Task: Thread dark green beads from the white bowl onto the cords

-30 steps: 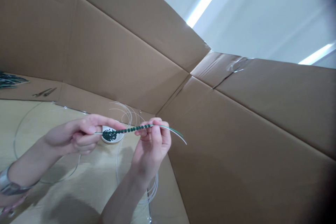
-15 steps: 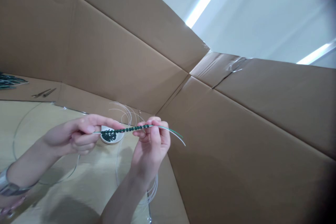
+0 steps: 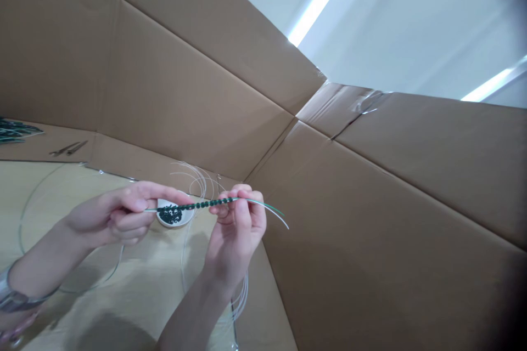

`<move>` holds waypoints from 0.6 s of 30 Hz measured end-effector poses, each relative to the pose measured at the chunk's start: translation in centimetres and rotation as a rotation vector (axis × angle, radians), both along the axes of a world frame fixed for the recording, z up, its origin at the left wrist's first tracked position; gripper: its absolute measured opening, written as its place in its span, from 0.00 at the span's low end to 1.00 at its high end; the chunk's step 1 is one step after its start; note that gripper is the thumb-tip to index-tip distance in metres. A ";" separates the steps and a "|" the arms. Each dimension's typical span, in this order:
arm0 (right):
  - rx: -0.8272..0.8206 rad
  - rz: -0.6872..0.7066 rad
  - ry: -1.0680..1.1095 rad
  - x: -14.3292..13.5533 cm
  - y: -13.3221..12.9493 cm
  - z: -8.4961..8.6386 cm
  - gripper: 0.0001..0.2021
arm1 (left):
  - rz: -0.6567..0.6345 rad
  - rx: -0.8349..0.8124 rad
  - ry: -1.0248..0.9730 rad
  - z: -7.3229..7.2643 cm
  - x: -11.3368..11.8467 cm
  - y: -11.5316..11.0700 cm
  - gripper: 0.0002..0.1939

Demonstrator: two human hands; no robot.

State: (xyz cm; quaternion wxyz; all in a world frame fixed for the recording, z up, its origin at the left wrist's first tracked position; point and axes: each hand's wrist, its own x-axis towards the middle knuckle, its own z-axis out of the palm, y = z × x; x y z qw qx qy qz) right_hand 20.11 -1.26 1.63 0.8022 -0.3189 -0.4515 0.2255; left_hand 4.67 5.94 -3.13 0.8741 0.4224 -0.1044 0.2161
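Observation:
A row of dark green beads (image 3: 203, 205) on a cord runs nearly level between my two hands. My left hand (image 3: 134, 211) is closed on the pale cord at the left of the row, its index finger stretched along the beads. Thumb and fingers of my right hand (image 3: 241, 214) pinch the right end of the strand. Past that pinch, loose white and green cord ends (image 3: 272, 210) curve down to the right. Behind the strand stands a small white bowl (image 3: 187, 219) holding many loose dark green beads (image 3: 169, 215).
Coils of clear white cord (image 3: 200, 175) lie beyond the bowl and others beneath my right wrist. Two metal tools, perhaps tweezers or scissors (image 3: 68, 148), and a bundle of green strands (image 3: 16, 130) lie at far left. Tall cardboard walls (image 3: 185, 82) enclose the table (image 3: 144, 296).
Both hands keep their grip and hardly move. The whole view has shifted very slightly.

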 end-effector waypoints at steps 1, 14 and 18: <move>0.004 0.000 0.002 0.0 0.0 0.0 0.04 | -0.005 0.000 -0.006 0.0 0.0 0.1 0.22; 0.005 -0.014 0.019 0.3 0.2 -0.1 0.04 | 0.017 0.010 0.006 -0.1 0.1 0.1 0.21; 0.010 -0.031 0.003 0.4 0.3 -0.2 0.04 | 0.099 0.071 0.071 0.1 0.2 0.1 0.20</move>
